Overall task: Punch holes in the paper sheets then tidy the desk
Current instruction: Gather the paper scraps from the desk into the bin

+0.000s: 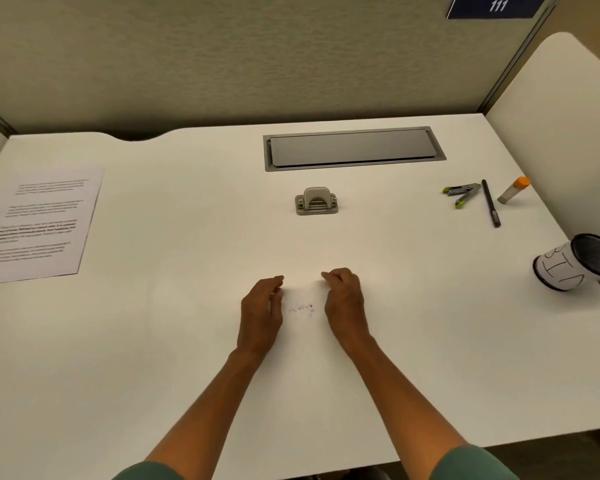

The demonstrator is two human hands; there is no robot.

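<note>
A stack of printed paper sheets lies flat at the left edge of the white desk. A grey metal hole punch stands in the middle, beyond my hands. A small scatter of punched paper dots lies on the desk between my hands. My left hand and my right hand rest on their edges on either side of the dots, fingers loosely curled inward, holding nothing.
At the right lie a green-and-grey stapler, a black pen and an orange-capped glue stick. A mesh cup wrapped in paper marked BIN stands at the right edge. A grey cable hatch is set into the back.
</note>
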